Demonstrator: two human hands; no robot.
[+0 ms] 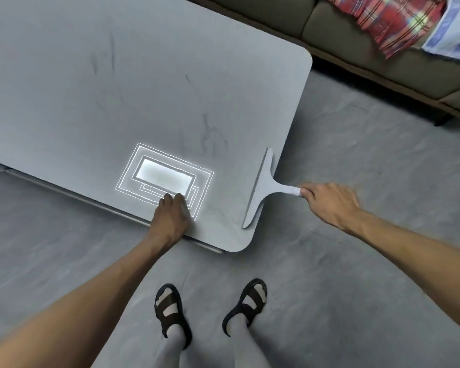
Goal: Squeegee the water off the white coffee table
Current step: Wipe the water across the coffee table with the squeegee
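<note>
On the table (144,75), the squeegee (260,187) lies along its edge, handle outward.

An olive sofa (343,35) stands on the grey floor (356,168); a red plaid cloth (391,19) and a pale blue cloth (452,30) lie touching on its seat.

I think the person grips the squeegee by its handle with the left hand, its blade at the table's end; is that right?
No: the head view shows the right hand gripping the squeegee by its handle; the left hand rests on the white coffee table. The blade is at the table's end.
</note>
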